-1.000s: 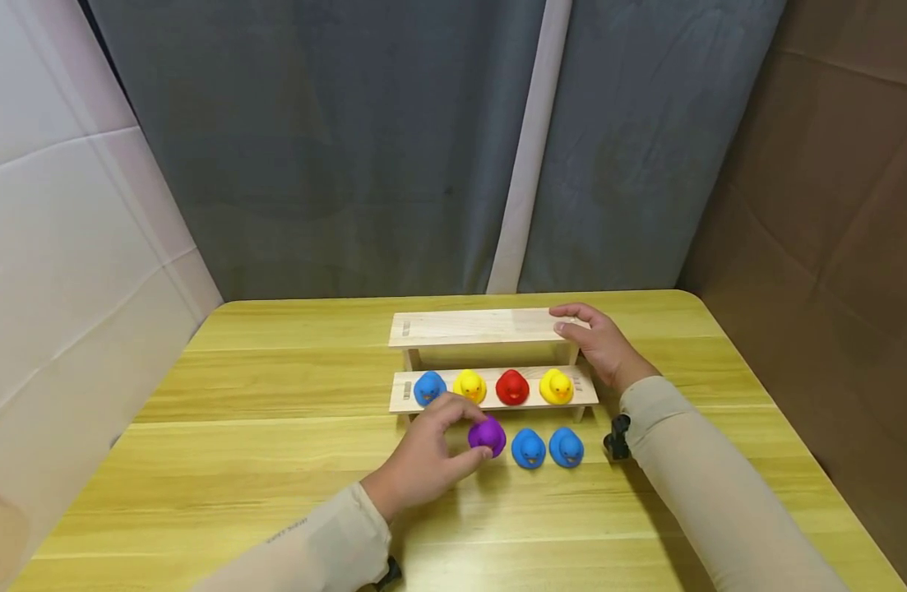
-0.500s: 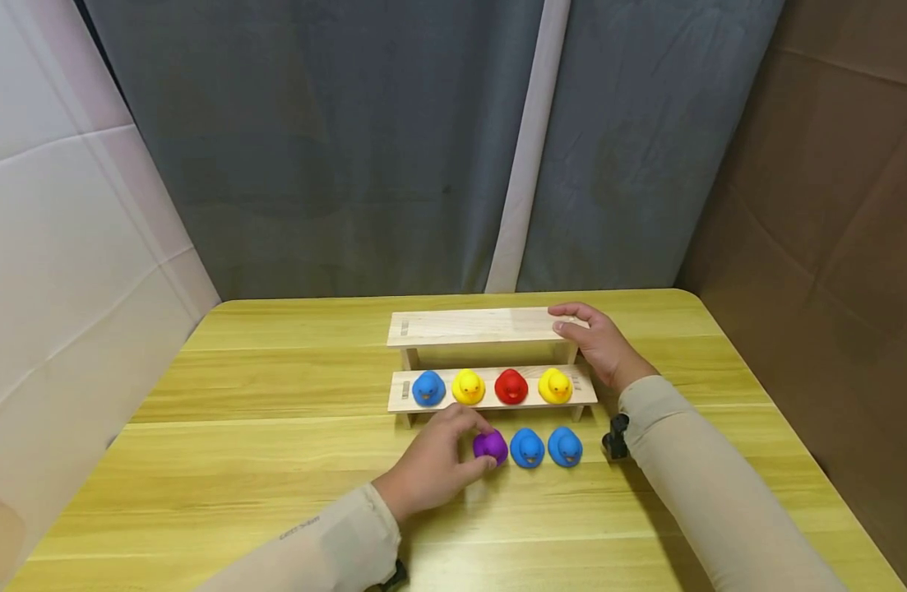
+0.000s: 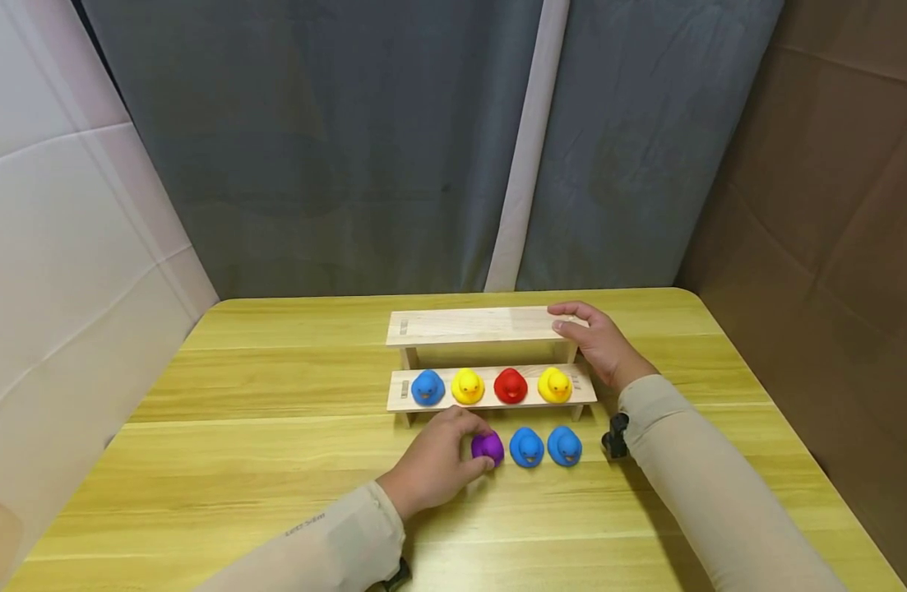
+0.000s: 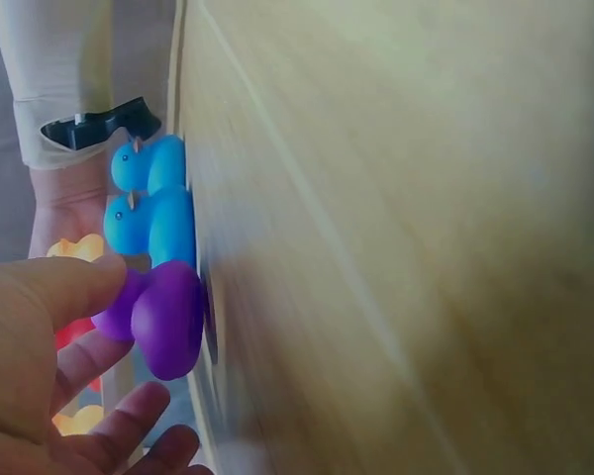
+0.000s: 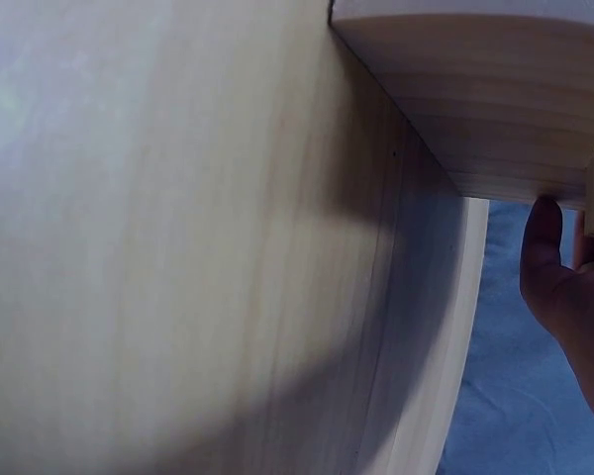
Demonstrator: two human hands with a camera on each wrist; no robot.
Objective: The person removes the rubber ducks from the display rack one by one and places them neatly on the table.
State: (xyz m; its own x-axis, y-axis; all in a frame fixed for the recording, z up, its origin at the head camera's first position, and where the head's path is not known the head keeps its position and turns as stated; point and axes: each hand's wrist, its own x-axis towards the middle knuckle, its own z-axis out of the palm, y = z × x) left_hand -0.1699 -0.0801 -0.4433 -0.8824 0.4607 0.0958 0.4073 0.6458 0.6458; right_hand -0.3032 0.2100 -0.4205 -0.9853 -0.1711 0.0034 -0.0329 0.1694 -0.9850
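The left hand [image 3: 438, 462] pinches a smooth, rounded purple duck [image 3: 489, 449] between thumb and forefinger, low over the streaky wood-grain table [image 3: 224, 444] and just beside two matching blue ducks [image 3: 526, 449]. The right hand [image 3: 603, 347] grips the right end of the upper shelf [image 3: 468, 326], a flat, pale wooden board. Four plump ducks [image 3: 510, 386], blue, yellow, red, yellow, sit along the lower shelf [image 3: 401, 396].

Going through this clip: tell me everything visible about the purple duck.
The purple duck looks smooth and rubbery, with a rounded body and smaller head; its face is hidden. Roughly upright, it is pinched in the left hand, in front of the lower shelf, beside two blue ducks. Whether its base touches the table is unclear.
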